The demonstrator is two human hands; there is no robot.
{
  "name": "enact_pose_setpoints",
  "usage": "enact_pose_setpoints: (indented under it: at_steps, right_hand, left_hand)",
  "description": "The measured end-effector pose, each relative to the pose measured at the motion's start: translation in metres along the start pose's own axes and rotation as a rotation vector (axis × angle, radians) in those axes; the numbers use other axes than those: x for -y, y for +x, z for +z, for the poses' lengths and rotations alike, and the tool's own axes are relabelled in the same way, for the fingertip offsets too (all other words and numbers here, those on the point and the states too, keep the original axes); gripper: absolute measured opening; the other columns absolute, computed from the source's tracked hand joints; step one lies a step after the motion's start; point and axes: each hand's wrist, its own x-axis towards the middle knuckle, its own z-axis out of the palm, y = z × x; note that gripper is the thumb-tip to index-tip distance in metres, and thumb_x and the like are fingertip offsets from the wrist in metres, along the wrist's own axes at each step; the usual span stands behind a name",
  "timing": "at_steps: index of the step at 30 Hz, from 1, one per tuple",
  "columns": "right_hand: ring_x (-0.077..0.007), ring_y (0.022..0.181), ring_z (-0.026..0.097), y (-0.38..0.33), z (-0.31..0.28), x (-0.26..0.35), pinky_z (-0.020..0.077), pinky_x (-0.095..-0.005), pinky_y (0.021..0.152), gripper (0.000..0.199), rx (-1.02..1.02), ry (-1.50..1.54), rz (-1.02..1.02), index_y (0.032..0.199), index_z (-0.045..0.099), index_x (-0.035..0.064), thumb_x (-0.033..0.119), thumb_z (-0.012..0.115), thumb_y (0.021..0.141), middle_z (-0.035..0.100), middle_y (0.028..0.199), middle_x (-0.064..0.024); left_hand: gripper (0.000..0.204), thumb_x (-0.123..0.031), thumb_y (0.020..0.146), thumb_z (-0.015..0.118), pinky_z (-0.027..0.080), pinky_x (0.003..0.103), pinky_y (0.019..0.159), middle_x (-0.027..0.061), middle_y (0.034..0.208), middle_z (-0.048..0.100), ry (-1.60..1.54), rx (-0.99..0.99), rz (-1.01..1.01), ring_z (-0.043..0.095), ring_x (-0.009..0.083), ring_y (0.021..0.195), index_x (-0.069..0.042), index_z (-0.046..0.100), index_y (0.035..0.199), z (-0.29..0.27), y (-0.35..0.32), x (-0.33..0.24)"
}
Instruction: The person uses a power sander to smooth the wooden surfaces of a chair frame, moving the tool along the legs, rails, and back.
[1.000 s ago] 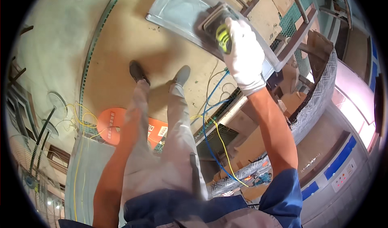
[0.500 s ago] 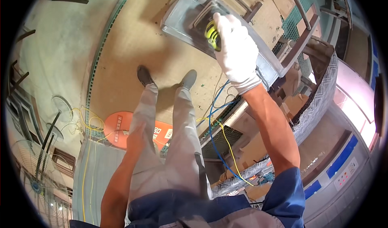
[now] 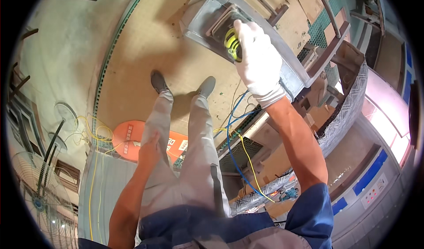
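My right hand (image 3: 260,66), in a white knitted glove, is closed around a yellow-green and black power sander (image 3: 231,43). The sander's flat rectangular pad lies against a grey furniture piece (image 3: 201,30) that has a broad panel and long legs. My glove hides part of the tool's body. My bare left hand (image 3: 150,149) hangs beside my left thigh, holding nothing, with its fingers loosely stretched.
Blue and yellow hoses (image 3: 238,167) run below the work near my right forearm. An orange rounded board (image 3: 126,138) lies behind my feet on the left. A wire-guarded fan (image 3: 39,202) stands at lower left. A padded, fabric-wrapped edge (image 3: 349,103) lines the right side.
My right hand and the sander have shifted slightly down across the grey panel. The fingers of my left hand show a little more stretched at my thigh.
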Motion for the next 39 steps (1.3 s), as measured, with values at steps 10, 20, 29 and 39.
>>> enact_pose_setpoints:
  at_steps: [10, 20, 29, 39]
  right_hand:
    - [-0.0349, 0.111, 0.069, -0.007, 0.007, -0.001, 0.059, -0.0402, 0.091, 0.073, -0.037, 0.017, -0.004, 0.145, 0.062, 0.0139, -0.001, 0.078, 0.076, 0.068, 0.133, -0.0136]
    - [-0.0348, 0.117, 0.068, -0.017, -0.027, -0.033, 0.0588, -0.0412, 0.097, 0.079, -0.199, -0.025, 0.223, 0.148, 0.059, 0.0129, 0.012, 0.091, 0.075, 0.067, 0.132, -0.0149]
    - [-0.0331, 0.122, 0.068, -0.103, -0.05, -0.016, 0.0579, -0.0394, 0.1, 0.093, -0.028, 0.333, 0.565, 0.149, 0.055, 0.0076, 0.014, 0.098, 0.067, 0.067, 0.135, -0.0143]
    - [-0.0359, 0.105, 0.068, -0.007, -0.019, 0.024, 0.0611, -0.0398, 0.078, 0.075, 0.008, 0.487, 0.673, 0.157, 0.048, 0.0024, 0.01, 0.07, 0.086, 0.06, 0.133, -0.0208]
  left_hand:
    - [0.045, -0.015, 0.102, 0.056, 0.059, 0.05, 0.093, 0.0112, 0.156, 0.059, -0.03, -0.009, 0.038, 0.07, 0.0388, 0.115, -0.011, 0.061, 0.147, -0.001, 0.001, 0.005]
    - [0.049, -0.006, 0.1, 0.057, 0.058, 0.046, 0.099, 0.0123, 0.156, 0.059, -0.039, -0.104, 0.176, 0.067, 0.036, 0.125, -0.012, 0.06, 0.149, -0.045, 0.02, -0.026]
    - [0.062, 0.004, 0.093, 0.059, 0.044, 0.045, 0.122, 0.0199, 0.158, 0.055, -0.107, -0.265, 0.689, 0.055, 0.0351, 0.144, -0.001, 0.052, 0.154, -0.133, 0.069, -0.256]
    - [0.092, 0.001, 0.081, 0.07, 0.026, 0.05, 0.132, 0.0284, 0.174, 0.025, -0.096, -0.165, 0.692, 0.028, 0.0444, 0.161, 0.007, 0.03, 0.163, -0.179, 0.155, -0.307]
